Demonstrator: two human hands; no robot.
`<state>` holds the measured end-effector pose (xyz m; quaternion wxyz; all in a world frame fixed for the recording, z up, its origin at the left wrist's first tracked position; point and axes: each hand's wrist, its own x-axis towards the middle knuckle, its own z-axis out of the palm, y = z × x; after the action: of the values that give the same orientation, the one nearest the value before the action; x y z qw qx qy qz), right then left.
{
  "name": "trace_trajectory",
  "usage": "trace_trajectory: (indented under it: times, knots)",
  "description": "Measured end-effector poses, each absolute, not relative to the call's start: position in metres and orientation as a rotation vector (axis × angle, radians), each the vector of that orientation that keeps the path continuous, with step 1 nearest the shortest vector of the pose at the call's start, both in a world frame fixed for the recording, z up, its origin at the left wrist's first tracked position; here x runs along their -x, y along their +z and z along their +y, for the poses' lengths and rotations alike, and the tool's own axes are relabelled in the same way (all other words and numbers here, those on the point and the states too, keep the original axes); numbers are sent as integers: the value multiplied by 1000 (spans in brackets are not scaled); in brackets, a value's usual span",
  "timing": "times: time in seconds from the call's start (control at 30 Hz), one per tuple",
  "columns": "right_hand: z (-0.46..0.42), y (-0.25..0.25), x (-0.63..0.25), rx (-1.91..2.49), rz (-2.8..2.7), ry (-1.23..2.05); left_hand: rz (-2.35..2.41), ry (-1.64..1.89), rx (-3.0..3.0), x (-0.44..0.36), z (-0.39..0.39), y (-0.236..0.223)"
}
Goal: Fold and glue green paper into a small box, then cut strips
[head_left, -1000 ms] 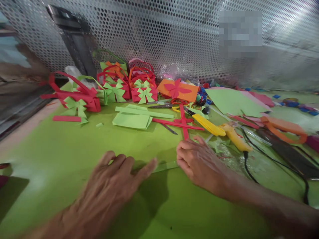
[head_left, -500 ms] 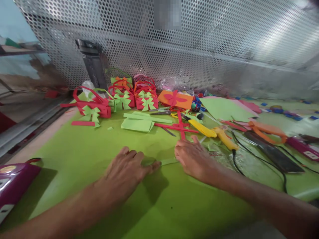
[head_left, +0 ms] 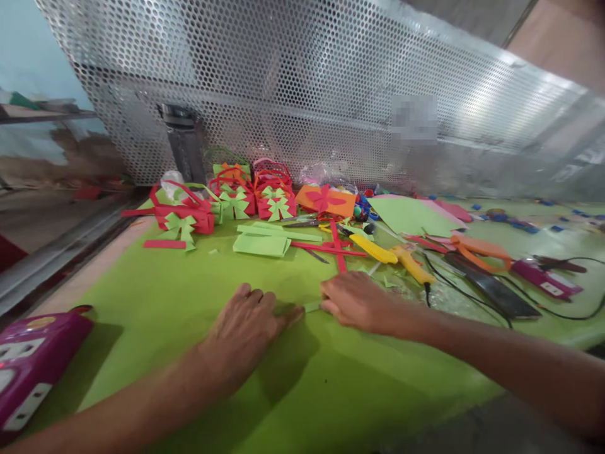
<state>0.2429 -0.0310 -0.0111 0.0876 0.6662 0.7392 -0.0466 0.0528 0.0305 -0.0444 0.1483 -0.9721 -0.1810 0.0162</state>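
Note:
A narrow light-green paper strip [head_left: 312, 307] lies on the green tabletop between my two hands, its ends hidden under them. My left hand [head_left: 248, 328] is closed at its left part, fingers curled and thumb pressing down. My right hand [head_left: 357, 302] is closed on the right end, fingers bunched against the table. Just beyond the right hand lie crossed red paper strips [head_left: 337, 246]. Folded light-green paper [head_left: 262, 244] sits past the left hand. A yellow cutter knife [head_left: 373, 250] and a yellow glue gun [head_left: 413, 266] with a black cord lie to the right.
Red paper bags with green bows [head_left: 186, 214] stand at the back left, near a dark bottle [head_left: 185, 148]. A purple power strip [head_left: 42, 359] is at the left edge. Green sheets [head_left: 411, 215] and a dark phone-like slab [head_left: 491, 287] lie right. A perforated metal panel [head_left: 265, 82] closes the back.
My right hand has slid left along the strip towards my left hand, so less of the strip shows between them. The left hand stays nearly in place. The camera view has shifted.

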Motion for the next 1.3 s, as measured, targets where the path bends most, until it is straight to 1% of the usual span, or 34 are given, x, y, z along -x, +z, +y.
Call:
trace_trajectory:
  times: [0.27, 0.4, 0.57, 0.87, 1.3]
  knots:
    - [4, -9, -240, -2068, 2066, -495, -525, 28, 2799, -55, 32, -45]
    - [2, -13, -246, -2103, 2046, -649, -514, 47, 2773, -54, 33, -46]
    - [-9, -22, -269, -2172, 2027, -783, -532, -92, 2817, -52, 33, -51]
    - [-19, -34, -297, -2205, 1808, -837, -583, -222, 2822, -42, 32, -55]
    - [-24, -8, -272, -2255, 1754, -697, -640, -303, 2836, -35, 24, -56]
